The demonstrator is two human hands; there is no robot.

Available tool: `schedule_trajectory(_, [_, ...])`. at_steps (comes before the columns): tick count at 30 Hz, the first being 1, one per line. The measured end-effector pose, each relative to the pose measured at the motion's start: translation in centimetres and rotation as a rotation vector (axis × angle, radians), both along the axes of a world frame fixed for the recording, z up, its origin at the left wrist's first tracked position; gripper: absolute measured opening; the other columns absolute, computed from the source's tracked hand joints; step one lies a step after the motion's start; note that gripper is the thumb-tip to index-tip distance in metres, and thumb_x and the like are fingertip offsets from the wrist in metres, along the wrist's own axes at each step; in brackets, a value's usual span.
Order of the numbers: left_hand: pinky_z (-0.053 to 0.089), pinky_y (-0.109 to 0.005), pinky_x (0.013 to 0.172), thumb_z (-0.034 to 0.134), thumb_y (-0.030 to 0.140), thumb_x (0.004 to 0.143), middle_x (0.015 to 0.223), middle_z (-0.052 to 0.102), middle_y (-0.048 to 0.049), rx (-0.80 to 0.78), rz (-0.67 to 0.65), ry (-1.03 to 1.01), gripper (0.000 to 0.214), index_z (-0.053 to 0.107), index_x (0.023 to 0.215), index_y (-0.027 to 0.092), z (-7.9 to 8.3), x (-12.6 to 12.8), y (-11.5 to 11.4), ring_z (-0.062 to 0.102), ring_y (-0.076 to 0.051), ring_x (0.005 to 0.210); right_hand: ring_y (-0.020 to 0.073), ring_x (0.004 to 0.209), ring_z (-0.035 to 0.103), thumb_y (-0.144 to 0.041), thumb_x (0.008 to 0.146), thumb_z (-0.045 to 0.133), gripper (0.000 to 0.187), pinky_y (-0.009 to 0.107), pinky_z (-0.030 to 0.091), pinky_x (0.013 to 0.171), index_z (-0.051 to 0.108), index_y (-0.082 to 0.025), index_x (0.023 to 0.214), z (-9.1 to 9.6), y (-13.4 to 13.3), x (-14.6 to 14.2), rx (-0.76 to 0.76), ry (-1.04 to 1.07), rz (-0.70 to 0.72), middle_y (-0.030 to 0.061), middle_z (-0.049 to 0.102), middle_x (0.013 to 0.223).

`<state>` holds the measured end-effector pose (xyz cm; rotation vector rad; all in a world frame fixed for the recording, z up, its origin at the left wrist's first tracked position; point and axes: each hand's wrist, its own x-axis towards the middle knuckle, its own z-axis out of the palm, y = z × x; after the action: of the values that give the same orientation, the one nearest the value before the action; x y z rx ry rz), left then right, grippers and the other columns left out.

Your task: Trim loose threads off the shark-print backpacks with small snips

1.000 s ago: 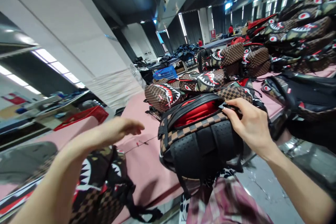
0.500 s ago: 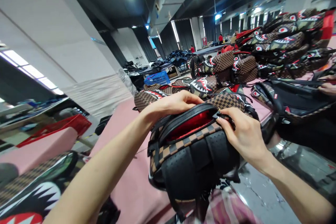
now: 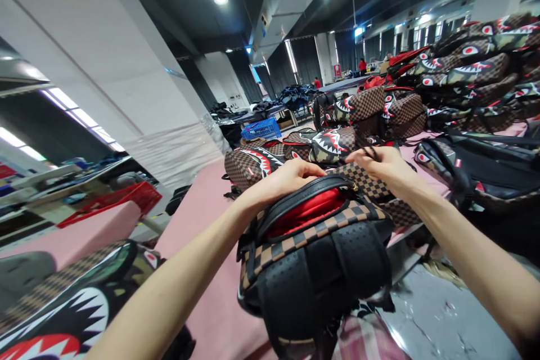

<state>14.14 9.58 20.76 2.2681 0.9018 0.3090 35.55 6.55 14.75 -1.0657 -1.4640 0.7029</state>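
Observation:
A brown checkered backpack [image 3: 320,259] with a black perforated back panel and red lining stands open in front of me, at the edge of a pink table [image 3: 198,219]. My left hand [image 3: 291,175] rests on the far rim of its opening, fingers curled over it. My right hand [image 3: 379,162] is raised just past the opening, fingers pinched on a thin black zipper pull or strap.
Several shark-mouth backpacks [image 3: 333,143] lie farther along the table, and a tall pile [image 3: 476,73] rises at the right. Another shark backpack [image 3: 80,309] lies at the lower left. A blue crate [image 3: 264,129] and a red basket [image 3: 113,202] stand beyond. People work far off.
My left hand swung from the left across the table to the bag's far rim. My right hand left the near corner of the opening and moved up and away, pinching a black strap.

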Motion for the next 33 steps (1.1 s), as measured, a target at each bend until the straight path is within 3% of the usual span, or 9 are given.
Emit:
schedule_trajectory(3, [0.048,-0.026,0.071,0.055,0.039,0.072,0.085,0.068,-0.0043,0.01,0.033,-0.026,0.032,0.066,0.087,0.013,-0.4,0.0,0.3,0.06,-0.018,0.08,0.0075,0.051,0.042,-0.031,0.07,0.059,0.023,0.021,0.031,0.048,0.07,-0.011,0.075,1.8,1.9,-1.0,-0.075,-0.262,0.266,-0.002,0.054,0.057])
schedule_trajectory(6, [0.046,-0.024,0.061,0.056,0.039,0.071,0.075,0.065,-0.0036,0.036,0.096,-0.059,0.029,0.063,0.082,0.012,-0.8,-0.3,0.6,0.057,-0.015,0.068,0.0089,0.055,0.048,-0.024,0.062,0.064,0.015,0.021,0.036,0.052,0.069,-0.011,0.068,3.0,2.8,-1.3,-0.15,-0.394,0.395,-0.0011,0.06,0.061])
schedule_trajectory(9, [0.045,-0.023,0.061,0.055,0.038,0.074,0.077,0.065,-0.0034,0.006,0.045,-0.05,0.029,0.063,0.084,0.012,-0.6,-0.2,0.6,0.056,-0.014,0.069,0.0082,0.053,0.047,-0.024,0.061,0.065,0.014,0.021,0.034,0.051,0.068,-0.011,0.065,3.0,2.7,-1.5,-0.196,-0.371,0.378,-0.0026,0.057,0.056])
schedule_trajectory(16, [0.045,-0.025,0.073,0.059,0.032,0.073,0.086,0.068,-0.0056,0.063,-0.125,0.055,0.028,0.069,0.089,0.01,0.0,1.6,0.5,0.06,-0.018,0.082,0.0085,0.051,0.046,-0.036,0.057,0.071,0.027,0.021,0.035,0.048,0.064,-0.012,0.066,0.0,0.8,-1.9,-0.246,-0.014,0.222,-0.0024,0.056,0.057])
schedule_trajectory(20, [0.044,-0.024,0.077,0.054,0.032,0.078,0.091,0.069,-0.0048,0.033,-0.183,-0.023,0.03,0.069,0.095,0.013,-0.4,2.3,0.1,0.059,-0.018,0.086,0.0116,0.057,0.052,-0.04,0.067,0.066,0.027,0.024,0.041,0.056,0.064,-0.014,0.064,-0.8,-0.8,-0.7,-0.128,0.01,0.124,-0.0004,0.059,0.061])
schedule_trajectory(24, [0.041,-0.02,0.062,0.052,0.034,0.078,0.073,0.064,-0.0013,0.062,-0.117,0.042,0.027,0.069,0.077,0.012,-0.7,2.6,0.1,0.054,-0.013,0.069,0.0154,0.073,0.059,-0.031,0.068,0.068,0.019,0.026,0.045,0.068,0.068,-0.016,0.079,-1.0,-2.4,0.4,-0.009,-0.113,0.193,0.001,0.065,0.077])
schedule_trajectory(26, [0.035,-0.019,0.053,0.055,0.039,0.076,0.062,0.056,0.0007,-0.002,-0.063,0.052,0.031,0.064,0.067,0.011,-0.9,2.6,0.5,0.047,-0.01,0.058,0.0164,0.082,0.06,-0.028,0.07,0.068,0.02,0.027,0.046,0.074,0.069,-0.017,0.087,-1.1,-2.8,0.6,0.08,-0.191,0.243,0.0023,0.066,0.087])
schedule_trajectory(30, [0.022,-0.019,0.042,0.067,0.051,0.062,0.049,0.043,0.0045,-0.325,0.044,-0.058,0.042,0.055,0.058,0.011,-1.5,2.3,1.2,0.031,-0.005,0.044,0.0155,0.085,0.06,-0.027,0.074,0.066,0.021,0.026,0.047,0.075,0.07,-0.017,0.091,-1.0,-2.7,0.9,0.272,-0.244,0.334,0.0049,0.066,0.09])
schedule_trajectory(33, [0.021,-0.018,0.042,0.074,0.051,0.055,0.05,0.044,0.0043,-0.449,0.068,-0.178,0.045,0.054,0.055,0.011,-2.0,1.9,1.3,0.033,-0.004,0.044,0.0157,0.08,0.062,-0.031,0.072,0.068,0.021,0.026,0.048,0.07,0.071,-0.016,0.087,-0.2,-1.9,1.7,0.252,-0.29,0.389,0.0051,0.067,0.086])
